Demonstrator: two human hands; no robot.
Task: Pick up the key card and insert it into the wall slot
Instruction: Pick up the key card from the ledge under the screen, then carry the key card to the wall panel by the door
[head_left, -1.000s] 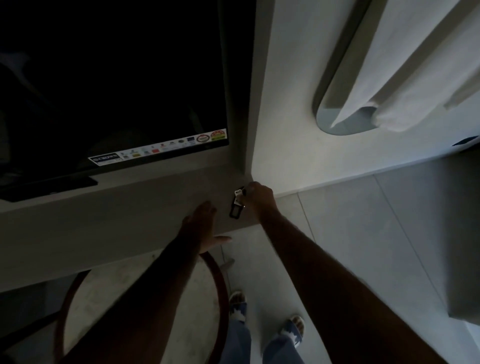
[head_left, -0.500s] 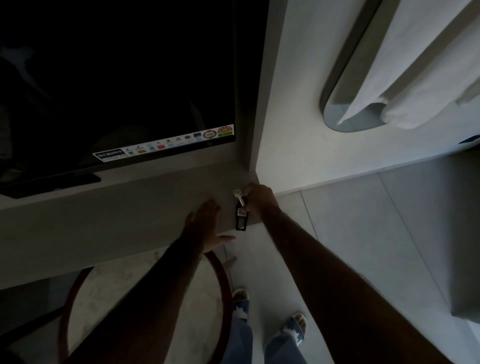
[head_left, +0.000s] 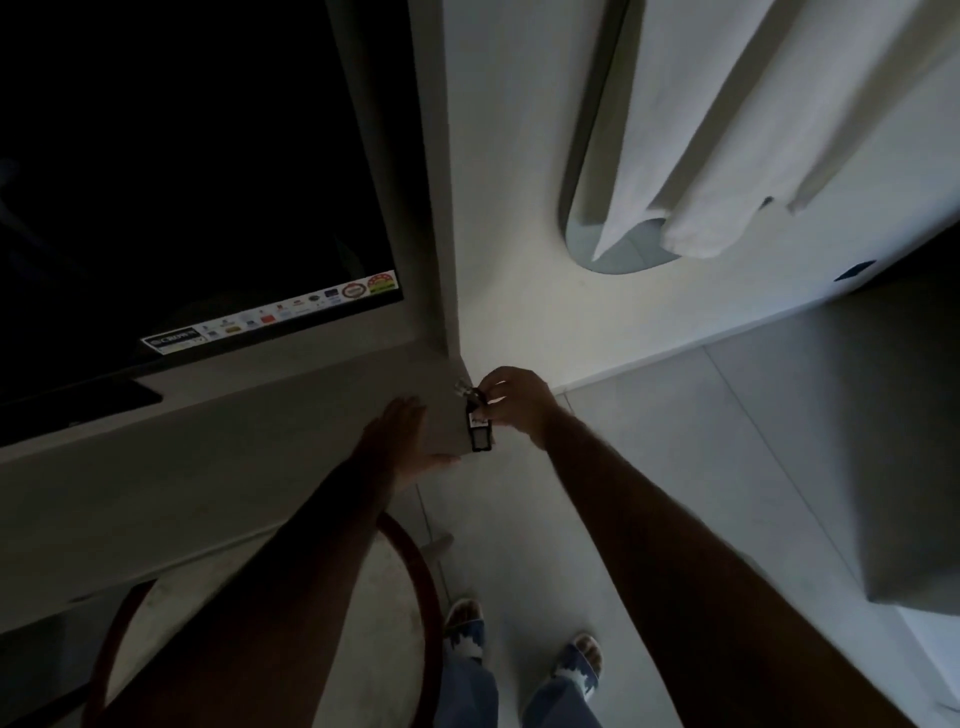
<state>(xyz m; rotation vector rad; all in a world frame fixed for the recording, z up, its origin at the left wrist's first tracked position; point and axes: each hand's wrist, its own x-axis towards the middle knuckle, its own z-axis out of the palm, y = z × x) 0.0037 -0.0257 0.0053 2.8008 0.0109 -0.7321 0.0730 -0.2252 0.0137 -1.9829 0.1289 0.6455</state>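
Note:
The room is dim. My right hand (head_left: 514, 405) pinches the top of a small dark key card tag (head_left: 479, 432) with a metal key ring, which hangs just off the right end of the grey shelf (head_left: 260, 457). My left hand (head_left: 402, 441) lies flat and open on the shelf's corner, just left of the tag, fingers spread. No wall slot shows in this view.
A dark TV screen (head_left: 182, 182) with a sticker strip stands on the shelf at the left. A white wall (head_left: 509, 208) with a hanging white towel (head_left: 727, 130) is ahead. A round red-rimmed stool (head_left: 405, 551) is below; tiled floor (head_left: 727, 441) lies right.
My right hand has lifted the key card tag off the shelf corner and drawn it slightly right and toward me. The left hand stays flat on the shelf.

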